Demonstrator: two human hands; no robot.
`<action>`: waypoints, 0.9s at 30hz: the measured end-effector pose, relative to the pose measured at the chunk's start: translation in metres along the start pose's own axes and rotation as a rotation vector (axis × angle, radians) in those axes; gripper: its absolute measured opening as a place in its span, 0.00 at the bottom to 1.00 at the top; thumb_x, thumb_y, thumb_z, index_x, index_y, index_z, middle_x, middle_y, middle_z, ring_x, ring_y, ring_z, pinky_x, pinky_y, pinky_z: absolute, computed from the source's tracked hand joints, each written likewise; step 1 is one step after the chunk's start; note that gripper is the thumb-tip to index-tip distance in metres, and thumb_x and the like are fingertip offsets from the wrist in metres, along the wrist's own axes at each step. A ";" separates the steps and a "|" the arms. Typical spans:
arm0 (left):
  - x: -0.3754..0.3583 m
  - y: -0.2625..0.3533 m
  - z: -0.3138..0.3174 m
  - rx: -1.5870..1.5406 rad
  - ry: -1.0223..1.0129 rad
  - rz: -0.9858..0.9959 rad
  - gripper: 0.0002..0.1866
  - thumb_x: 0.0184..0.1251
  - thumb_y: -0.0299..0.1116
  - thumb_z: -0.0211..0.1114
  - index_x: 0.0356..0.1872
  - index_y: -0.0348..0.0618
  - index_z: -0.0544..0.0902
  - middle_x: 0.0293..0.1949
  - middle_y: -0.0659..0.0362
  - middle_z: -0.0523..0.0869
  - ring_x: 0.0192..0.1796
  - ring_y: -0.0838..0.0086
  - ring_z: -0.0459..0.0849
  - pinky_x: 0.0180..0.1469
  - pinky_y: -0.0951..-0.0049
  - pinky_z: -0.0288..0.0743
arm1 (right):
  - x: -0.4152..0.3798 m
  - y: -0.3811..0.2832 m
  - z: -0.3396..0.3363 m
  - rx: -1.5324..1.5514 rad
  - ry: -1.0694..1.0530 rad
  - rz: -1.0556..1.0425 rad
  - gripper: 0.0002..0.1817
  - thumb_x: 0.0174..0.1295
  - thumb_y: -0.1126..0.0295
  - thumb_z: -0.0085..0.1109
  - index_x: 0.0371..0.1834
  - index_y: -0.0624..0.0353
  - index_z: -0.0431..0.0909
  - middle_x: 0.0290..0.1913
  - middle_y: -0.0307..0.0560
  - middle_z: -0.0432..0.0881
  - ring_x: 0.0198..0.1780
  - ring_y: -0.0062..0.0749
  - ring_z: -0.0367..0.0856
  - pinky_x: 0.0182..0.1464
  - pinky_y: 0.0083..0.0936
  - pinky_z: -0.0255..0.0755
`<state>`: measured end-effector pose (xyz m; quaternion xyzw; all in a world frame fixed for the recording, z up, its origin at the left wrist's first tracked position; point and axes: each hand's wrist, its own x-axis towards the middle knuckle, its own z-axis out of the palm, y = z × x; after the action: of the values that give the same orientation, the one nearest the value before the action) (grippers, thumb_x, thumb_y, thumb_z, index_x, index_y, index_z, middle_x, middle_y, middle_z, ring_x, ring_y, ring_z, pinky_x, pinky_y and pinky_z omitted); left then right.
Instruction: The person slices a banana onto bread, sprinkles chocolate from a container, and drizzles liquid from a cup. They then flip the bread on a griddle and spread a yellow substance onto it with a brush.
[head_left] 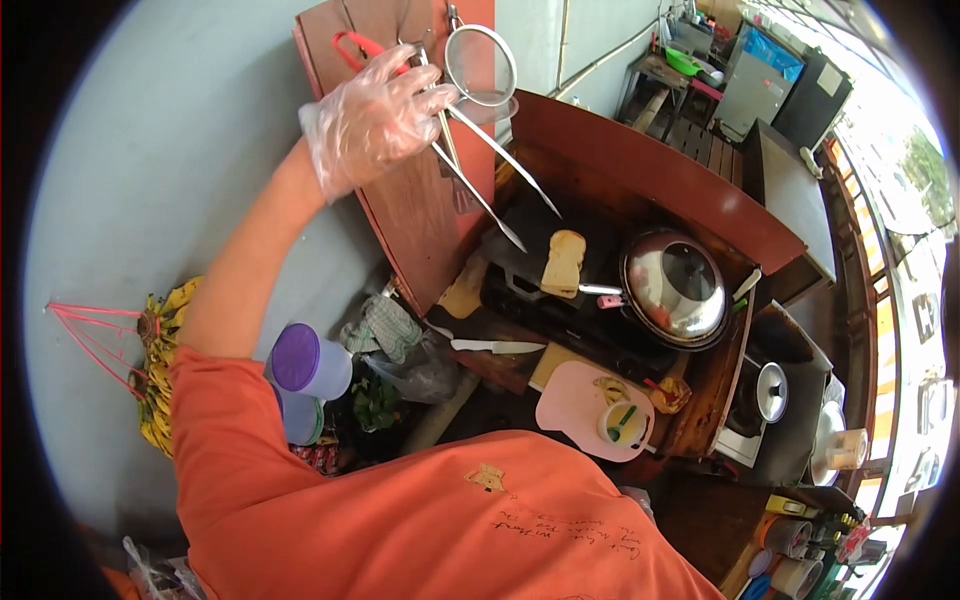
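Observation:
My left hand, in a clear plastic glove, is raised beside a reddish-brown wooden board. Its fingers are closed around the upper end of metal tongs, whose two arms spread downward. A round strainer hangs just right of the fingers, and a red-handled utensil is behind them. Below the tongs, toasted-looking bread lies over the black stove. A pan with a shiny lid sits on the stove's right side. My right hand is out of view.
A white knife lies in front of the stove. The pink cutting board holds a small cup. Purple-lidded tub, cloth and hanging bananas are at left. A lidded pot stands at right.

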<state>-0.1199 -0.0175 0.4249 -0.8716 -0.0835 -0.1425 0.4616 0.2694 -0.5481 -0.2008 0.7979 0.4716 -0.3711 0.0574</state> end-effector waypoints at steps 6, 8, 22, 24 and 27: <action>-0.013 -0.037 0.048 -0.053 -0.133 0.194 0.03 0.54 0.29 0.64 0.27 0.49 0.85 0.58 0.63 0.85 0.67 0.64 0.78 0.77 0.46 0.63 | 0.014 -0.029 -0.002 0.028 0.002 0.002 0.15 0.61 0.65 0.53 0.46 0.52 0.87 0.47 0.57 0.87 0.50 0.53 0.86 0.54 0.42 0.79; -0.023 -0.037 0.062 -0.094 -0.142 0.198 0.02 0.54 0.29 0.64 0.25 0.50 0.85 0.57 0.63 0.85 0.67 0.64 0.77 0.77 0.46 0.64 | 0.016 -0.036 0.002 0.037 0.001 0.008 0.15 0.61 0.65 0.53 0.46 0.52 0.87 0.47 0.56 0.87 0.50 0.53 0.86 0.54 0.42 0.79; -0.017 0.056 0.043 -0.348 -0.154 -0.094 0.12 0.56 0.24 0.66 0.43 0.42 0.87 0.57 0.51 0.84 0.68 0.53 0.75 0.76 0.49 0.64 | 0.028 -0.059 0.043 0.123 0.148 -0.041 0.14 0.62 0.63 0.54 0.43 0.51 0.87 0.47 0.56 0.87 0.50 0.51 0.86 0.51 0.43 0.78; -0.007 0.100 0.045 -0.704 -0.027 -0.077 0.13 0.53 0.20 0.69 0.42 0.38 0.86 0.54 0.50 0.85 0.64 0.51 0.79 0.74 0.49 0.66 | -0.007 -0.095 -0.018 -0.044 0.126 -0.113 0.11 0.55 0.64 0.57 0.34 0.53 0.87 0.40 0.58 0.86 0.44 0.54 0.85 0.46 0.47 0.77; 0.039 0.192 0.044 -1.223 0.049 0.071 0.08 0.58 0.25 0.72 0.39 0.39 0.87 0.45 0.52 0.88 0.51 0.53 0.86 0.54 0.58 0.81 | 0.003 -0.071 -0.003 0.227 0.186 0.065 0.14 0.59 0.60 0.57 0.39 0.51 0.89 0.44 0.54 0.87 0.49 0.51 0.86 0.54 0.45 0.78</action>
<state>-0.0227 -0.0878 0.2638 -0.9773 0.0529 -0.1691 -0.1159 0.2157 -0.5057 -0.1829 0.8450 0.4037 -0.3445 -0.0654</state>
